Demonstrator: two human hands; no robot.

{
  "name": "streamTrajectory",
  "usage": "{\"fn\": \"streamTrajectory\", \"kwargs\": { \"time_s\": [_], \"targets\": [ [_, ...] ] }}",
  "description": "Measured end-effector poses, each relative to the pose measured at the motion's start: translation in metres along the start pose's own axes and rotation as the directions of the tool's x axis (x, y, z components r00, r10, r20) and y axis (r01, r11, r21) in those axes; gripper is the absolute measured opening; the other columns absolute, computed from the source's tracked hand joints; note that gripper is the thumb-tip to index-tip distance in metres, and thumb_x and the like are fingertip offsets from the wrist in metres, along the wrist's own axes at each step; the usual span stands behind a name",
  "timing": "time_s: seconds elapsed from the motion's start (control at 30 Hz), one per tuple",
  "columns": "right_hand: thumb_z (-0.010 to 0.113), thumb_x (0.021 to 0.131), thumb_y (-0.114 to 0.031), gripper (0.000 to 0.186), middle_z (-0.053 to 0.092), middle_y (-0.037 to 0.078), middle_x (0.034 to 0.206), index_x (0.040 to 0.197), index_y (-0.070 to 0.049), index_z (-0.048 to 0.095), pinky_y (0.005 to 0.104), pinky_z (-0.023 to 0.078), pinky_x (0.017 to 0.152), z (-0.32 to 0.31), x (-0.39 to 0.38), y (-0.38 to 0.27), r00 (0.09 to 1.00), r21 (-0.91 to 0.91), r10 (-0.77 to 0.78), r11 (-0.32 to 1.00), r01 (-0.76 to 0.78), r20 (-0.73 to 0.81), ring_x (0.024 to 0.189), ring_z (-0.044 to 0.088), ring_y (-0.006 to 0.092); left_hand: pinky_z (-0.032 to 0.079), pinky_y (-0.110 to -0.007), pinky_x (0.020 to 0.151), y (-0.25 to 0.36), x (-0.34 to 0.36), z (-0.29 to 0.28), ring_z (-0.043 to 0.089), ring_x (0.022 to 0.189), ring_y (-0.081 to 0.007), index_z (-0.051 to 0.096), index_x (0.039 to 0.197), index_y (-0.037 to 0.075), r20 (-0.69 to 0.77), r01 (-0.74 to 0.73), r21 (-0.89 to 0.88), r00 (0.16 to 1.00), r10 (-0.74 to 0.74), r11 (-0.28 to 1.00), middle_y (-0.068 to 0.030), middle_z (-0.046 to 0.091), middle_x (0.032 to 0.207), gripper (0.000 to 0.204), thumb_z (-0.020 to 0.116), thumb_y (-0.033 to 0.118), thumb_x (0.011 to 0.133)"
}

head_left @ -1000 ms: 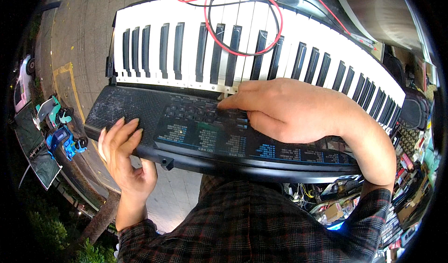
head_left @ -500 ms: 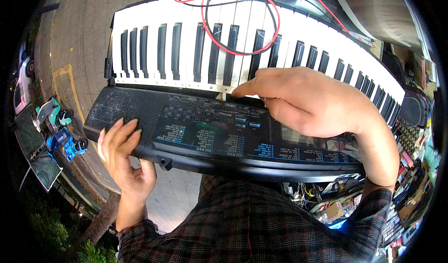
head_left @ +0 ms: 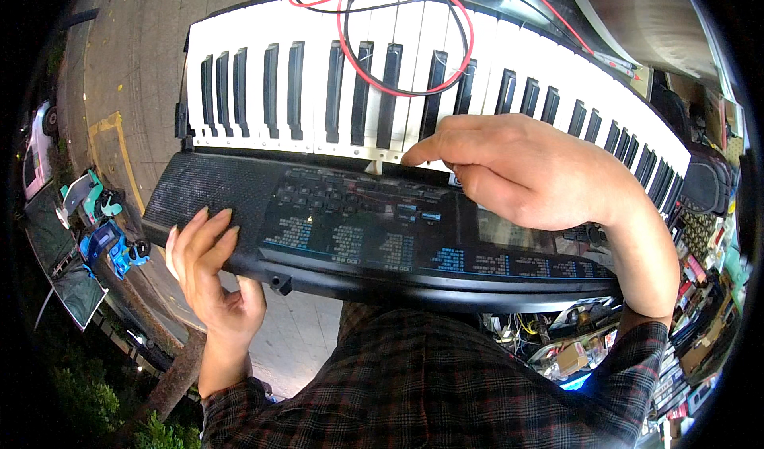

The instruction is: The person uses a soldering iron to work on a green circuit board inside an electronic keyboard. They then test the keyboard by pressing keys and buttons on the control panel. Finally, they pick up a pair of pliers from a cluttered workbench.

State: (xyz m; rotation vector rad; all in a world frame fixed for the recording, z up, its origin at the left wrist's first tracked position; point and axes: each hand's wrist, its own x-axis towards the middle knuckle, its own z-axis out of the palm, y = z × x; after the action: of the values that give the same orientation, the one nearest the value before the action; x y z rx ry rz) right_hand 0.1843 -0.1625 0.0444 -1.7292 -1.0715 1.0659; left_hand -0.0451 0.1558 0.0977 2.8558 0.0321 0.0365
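An electronic keyboard lies across in front of me, its black casing apart from its key assembly. My left hand point(head_left: 208, 270) grips the left front edge of the black control panel point(head_left: 350, 242), fingers on top and thumb lower down at the edge. My right hand point(head_left: 517, 174) reaches over the panel, its index fingertip at the near edge of the white and black keys point(head_left: 306, 91). The thumb and other fingers are bent below it; what they grip, if anything, is hidden. Beside that fingertip a small pale tab point(head_left: 376, 166) sticks out into the gap between keys and panel.
A looped red and black cable point(head_left: 471, 31) lies over the keys and runs off at the top. Paved ground point(head_left: 135, 59) stretches to the left, with blue and teal objects point(head_left: 111, 246) farther out. Boxes and clutter point(head_left: 573, 359) crowd the lower right.
The keys have shifted slightly to the left in view, along with the cable. Both hands keep nearly the same places; the right index fingertip has moved a little to the right.
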Motion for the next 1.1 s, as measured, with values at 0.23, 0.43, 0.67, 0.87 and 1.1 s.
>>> {"fn": "streamTrajectory", "kwargs": {
  "time_s": [0.23, 0.43, 0.67, 0.87, 1.1],
  "targets": [
    [0.054, 0.101, -0.011, 0.033, 0.069, 0.023, 0.114, 0.128, 0.001, 0.068, 0.0532, 0.054, 0.098, -0.001, 0.001, -0.001, 1.000, 0.005, 0.023, 1.000, -0.023, 0.018, 0.110, 0.068, 0.0447, 0.030, -0.062, 0.125, 0.001, -0.001, -0.001, 0.062, 0.137, -0.0422, 0.067, 0.116, 0.001, 0.016, 0.003, 0.007, 1.000, -0.003, 1.000, -0.0196, 0.073, 0.133, 0.040, 0.060, -0.006, 0.077],
    [0.054, 0.101, -0.011, 0.033, 0.069, 0.023, 0.114, 0.128, 0.002, 0.068, 0.0528, 0.055, 0.099, -0.002, 0.000, -0.004, 0.999, -0.003, 0.032, 0.999, -0.032, 0.039, 0.111, 0.068, 0.0442, 0.030, -0.062, 0.125, 0.001, -0.002, -0.001, 0.062, 0.138, -0.0422, 0.067, 0.117, 0.001, 0.022, 0.008, 0.006, 1.000, -0.009, 1.000, -0.0193, 0.073, 0.134, 0.040, 0.061, -0.006, 0.078],
    [0.054, 0.100, -0.012, 0.036, 0.070, 0.024, 0.119, 0.130, 0.003, 0.068, 0.0524, 0.054, 0.101, -0.005, 0.001, -0.011, 0.991, -0.024, 0.083, 0.996, -0.081, 0.106, 0.114, 0.068, 0.0441, 0.030, -0.062, 0.125, 0.000, -0.003, -0.001, 0.062, 0.138, -0.0427, 0.067, 0.118, 0.001, 0.023, 0.009, 0.008, 1.000, -0.009, 1.000, -0.0188, 0.073, 0.134, 0.041, 0.062, -0.006, 0.078],
    [0.053, 0.100, -0.013, 0.039, 0.070, 0.025, 0.123, 0.133, 0.005, 0.067, 0.0519, 0.054, 0.105, 0.001, 0.004, -0.009, 0.993, -0.014, 0.057, 0.998, -0.056, 0.107, 0.118, 0.068, 0.0447, 0.030, -0.062, 0.125, 0.001, -0.005, -0.002, 0.062, 0.137, -0.0425, 0.066, 0.118, 0.002, 0.015, 0.015, 0.005, 1.000, -0.015, 1.000, -0.0188, 0.073, 0.133, 0.041, 0.062, -0.006, 0.078],
    [0.051, 0.102, -0.014, 0.042, 0.072, 0.031, 0.124, 0.137, 0.004, 0.065, 0.0520, 0.054, 0.107, 0.014, 0.012, -0.012, 0.988, 0.021, 0.064, 0.998, -0.067, 0.138, 0.119, 0.069, 0.0474, 0.029, -0.062, 0.126, 0.001, -0.004, 0.003, 0.062, 0.138, -0.0418, 0.067, 0.119, -0.001, 0.024, -0.006, 0.013, 1.000, 0.005, 1.000, -0.0202, 0.073, 0.134, 0.043, 0.057, -0.005, 0.077]
  ]
}}
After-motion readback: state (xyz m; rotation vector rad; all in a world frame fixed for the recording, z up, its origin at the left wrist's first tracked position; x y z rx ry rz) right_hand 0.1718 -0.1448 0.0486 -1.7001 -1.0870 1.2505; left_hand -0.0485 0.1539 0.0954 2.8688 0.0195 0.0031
